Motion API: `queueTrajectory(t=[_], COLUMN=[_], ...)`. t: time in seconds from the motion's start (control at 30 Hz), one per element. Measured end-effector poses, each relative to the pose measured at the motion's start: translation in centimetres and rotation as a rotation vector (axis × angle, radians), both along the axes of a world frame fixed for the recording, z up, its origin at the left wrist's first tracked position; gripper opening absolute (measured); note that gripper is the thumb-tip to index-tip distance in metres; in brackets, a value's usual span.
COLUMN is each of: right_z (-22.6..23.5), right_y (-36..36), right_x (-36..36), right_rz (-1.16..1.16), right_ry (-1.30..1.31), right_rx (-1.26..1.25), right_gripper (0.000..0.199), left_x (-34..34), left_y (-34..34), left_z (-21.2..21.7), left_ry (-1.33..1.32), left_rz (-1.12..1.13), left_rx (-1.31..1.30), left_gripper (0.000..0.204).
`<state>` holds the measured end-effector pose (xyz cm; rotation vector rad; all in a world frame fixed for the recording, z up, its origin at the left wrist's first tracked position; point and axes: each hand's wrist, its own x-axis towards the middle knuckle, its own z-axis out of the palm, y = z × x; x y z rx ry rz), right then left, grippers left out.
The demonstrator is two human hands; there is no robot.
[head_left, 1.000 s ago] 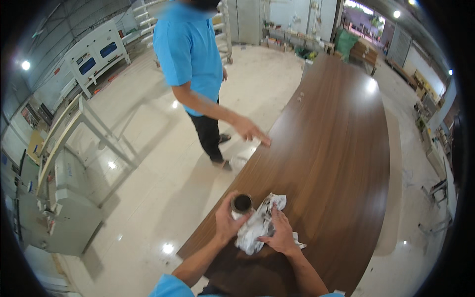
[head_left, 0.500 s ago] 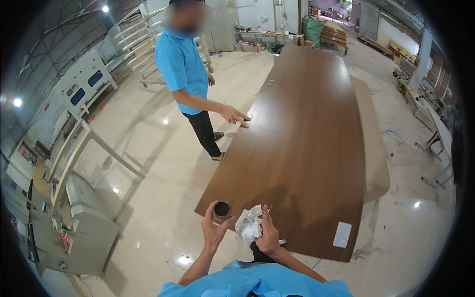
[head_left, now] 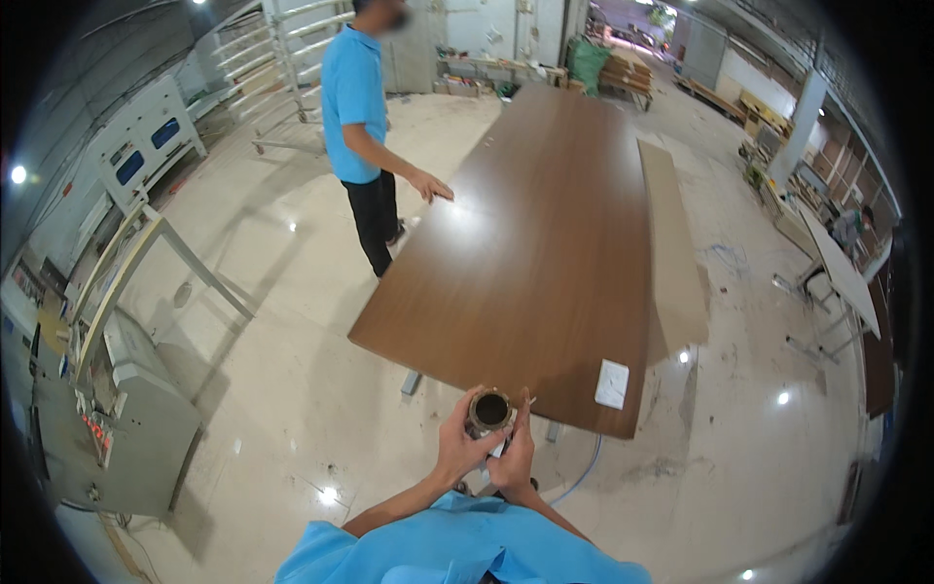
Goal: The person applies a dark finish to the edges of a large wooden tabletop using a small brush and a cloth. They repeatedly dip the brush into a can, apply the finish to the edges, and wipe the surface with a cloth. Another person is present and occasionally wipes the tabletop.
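Observation:
My left hand (head_left: 455, 438) is wrapped round a small open jar (head_left: 490, 409) with dark contents, held upright in front of my body. Close against the jar's right side is my right hand (head_left: 516, 457), its fingers closed. A bit of crumpled white rag (head_left: 499, 449) shows between the two hands; most of it is hidden. A thin pale tip, too small to name, sticks out by the right fingertips. Just beyond both hands lies a long brown wood-grain panel (head_left: 525, 263), with a white rectangular sheet (head_left: 611, 383) on its near right corner.
At the panel's left edge stands a co-worker (head_left: 352, 107) in a blue shirt, one hand (head_left: 430, 186) touching it. A beige board (head_left: 673, 243) runs along the right side. Grey machinery (head_left: 126, 419) stands at left, a rack (head_left: 282, 78) behind. A blue hose (head_left: 587, 475) crosses the floor.
My hands have come together, bringing the rag behind the jar. My view has shifted, so the panel appears farther left and higher. The co-worker stands more upright, hand still at the panel's edge.

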<state>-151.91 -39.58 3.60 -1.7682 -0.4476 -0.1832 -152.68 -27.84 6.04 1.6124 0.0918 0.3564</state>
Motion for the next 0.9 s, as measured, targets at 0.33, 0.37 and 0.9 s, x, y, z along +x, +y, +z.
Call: queueTrajectory(t=[0.33,0.37,0.9], right_z=[0.2,0.0,8.0], right_y=[-15.8,-18.5,-48.5], right_x=[-3.5,-4.1,3.5], right_rz=[0.065,0.072,0.077], right_ry=[0.187,0.268,0.275], right_rx=[-0.01,0.075,-0.077], right_gripper=[0.106,0.098,0.014], left_x=[-1.1,-1.3,-1.1], left_y=[-14.4,-16.5,-41.8], left_z=[-0.5,-0.6,-2.9], left_ry=[0.004,0.005,0.096], left_rz=[-0.075,-0.064,-0.012], left_rx=[-0.03,-0.027,-0.05], left_gripper=[0.068,0.067,0.075])
